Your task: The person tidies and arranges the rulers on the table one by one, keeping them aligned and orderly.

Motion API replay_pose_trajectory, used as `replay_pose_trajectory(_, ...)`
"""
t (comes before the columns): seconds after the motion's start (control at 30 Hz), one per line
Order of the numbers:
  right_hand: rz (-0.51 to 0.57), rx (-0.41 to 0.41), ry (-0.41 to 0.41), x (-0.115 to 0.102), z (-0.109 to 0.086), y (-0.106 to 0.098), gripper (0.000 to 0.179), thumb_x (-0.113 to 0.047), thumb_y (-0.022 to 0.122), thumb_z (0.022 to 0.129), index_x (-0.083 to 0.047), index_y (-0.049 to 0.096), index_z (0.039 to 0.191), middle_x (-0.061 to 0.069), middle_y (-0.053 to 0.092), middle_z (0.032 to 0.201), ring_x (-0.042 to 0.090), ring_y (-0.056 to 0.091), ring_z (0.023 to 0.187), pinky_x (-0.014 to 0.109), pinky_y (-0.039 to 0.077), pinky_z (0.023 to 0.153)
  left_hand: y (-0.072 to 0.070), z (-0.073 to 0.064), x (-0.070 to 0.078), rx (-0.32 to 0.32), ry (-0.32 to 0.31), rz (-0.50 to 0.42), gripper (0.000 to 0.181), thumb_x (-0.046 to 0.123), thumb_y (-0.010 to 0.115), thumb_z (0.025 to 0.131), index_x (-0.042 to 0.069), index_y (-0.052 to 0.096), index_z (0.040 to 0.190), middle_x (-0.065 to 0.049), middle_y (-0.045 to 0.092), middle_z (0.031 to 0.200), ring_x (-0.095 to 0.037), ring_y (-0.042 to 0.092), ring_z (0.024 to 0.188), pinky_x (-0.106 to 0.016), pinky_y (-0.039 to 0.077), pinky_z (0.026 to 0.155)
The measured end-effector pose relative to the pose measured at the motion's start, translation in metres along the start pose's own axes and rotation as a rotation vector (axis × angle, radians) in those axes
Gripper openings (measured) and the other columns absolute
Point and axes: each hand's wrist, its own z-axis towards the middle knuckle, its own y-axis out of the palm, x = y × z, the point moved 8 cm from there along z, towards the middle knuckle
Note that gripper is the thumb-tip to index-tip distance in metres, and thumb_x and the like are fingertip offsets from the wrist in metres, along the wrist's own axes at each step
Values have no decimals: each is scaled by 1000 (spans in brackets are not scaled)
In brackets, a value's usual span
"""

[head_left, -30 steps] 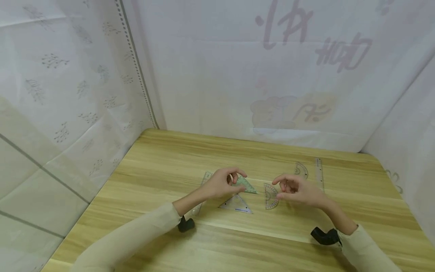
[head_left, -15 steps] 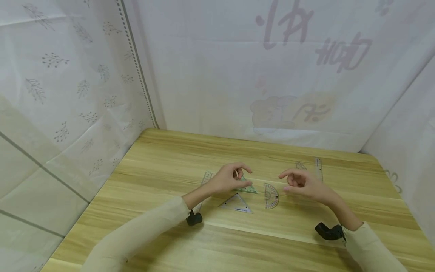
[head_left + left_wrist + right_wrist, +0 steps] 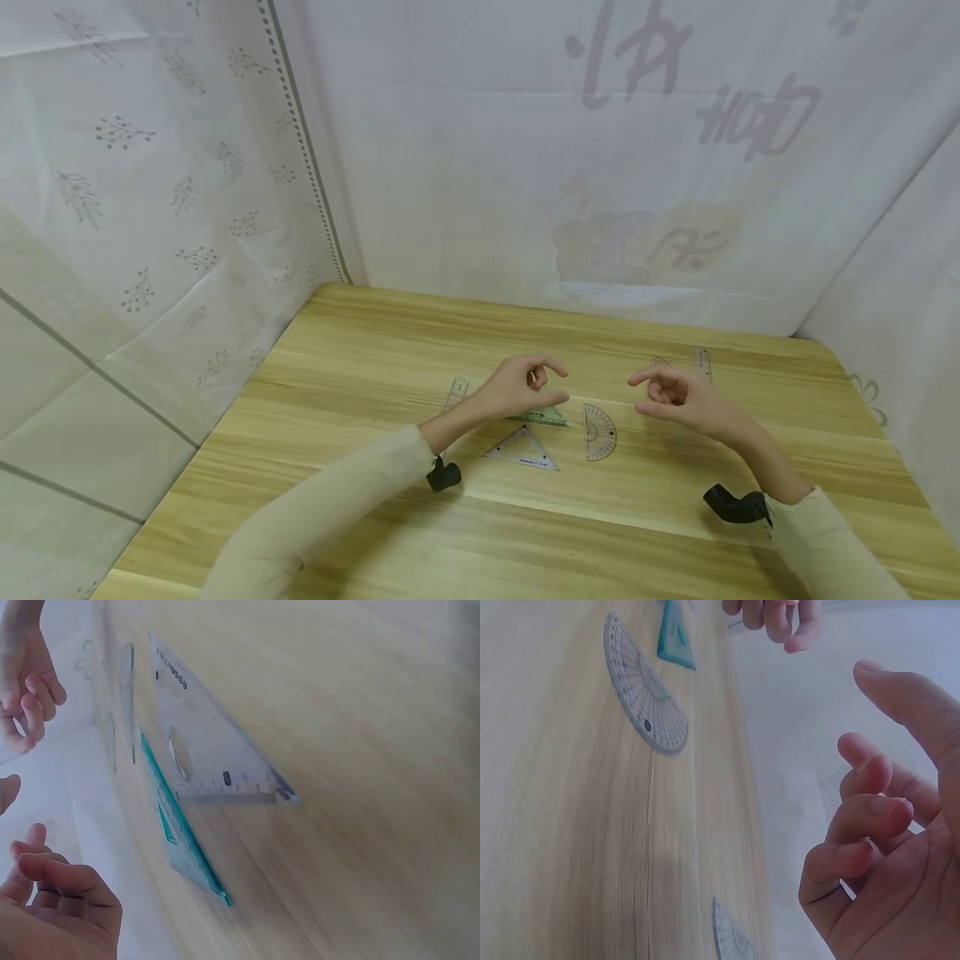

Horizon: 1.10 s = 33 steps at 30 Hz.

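My left hand (image 3: 517, 387) hovers over a green set square (image 3: 543, 417), thumb and forefinger spread apart with nothing between them. Just in front of it lies a clear set square (image 3: 522, 450), its printed edge plain in the left wrist view. To the right is a clear protractor (image 3: 599, 433), flat on the wood. My right hand (image 3: 686, 402) is held in the air beyond that protractor, fingers loosely bent and holding nothing. It partly hides a second protractor (image 3: 733, 934), which shows at the bottom of the right wrist view.
A clear ruler (image 3: 702, 363) lies at the back right, partly behind the right hand. Another clear ruler (image 3: 457, 392) is at the left, mostly covered by the left forearm. Printed white cloth (image 3: 465, 167) hangs behind the wooden table (image 3: 375, 333).
Both hands have shifted to the right and slightly away from me, still empty. The protractor near the right hand is now fully uncovered. The tools on the table have stayed in place.
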Motion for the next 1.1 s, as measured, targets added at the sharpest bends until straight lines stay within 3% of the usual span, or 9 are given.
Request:
replay_pose_trajectory(0.27, 0, 14, 70, 6, -4, -10, 32, 5, 66, 96, 6, 59, 127, 12, 51, 78, 18, 40, 55, 35, 40, 48, 5, 7, 3, -2, 4, -6, 27, 16, 78, 93, 8, 69, 117, 0, 50, 72, -11, 45, 64, -25, 40, 62)
replay_pose_trajectory(0.67, -49, 70, 158, 14, -11, -33, 32, -2, 68, 98, 1, 61, 129, 14, 53, 83, 17, 45, 61, 37, 43, 54, 7, 15, 0, 8, -34, 10, 31, 16, 77, 93, 5, 68, 121, 1, 50, 73, -11, 45, 64, -25, 40, 62)
replay_pose_trajectory(1.1, -48, 68, 120, 15, -13, -42, 35, 1, 67, 97, 12, 57, 128, 14, 54, 85, 25, 48, 62, 39, 45, 55, 14, 25, 3, 11, -30, -67, 31, 16, 79, 92, 6, 69, 120, -3, 55, 76, -13, 47, 64, -25, 41, 60)
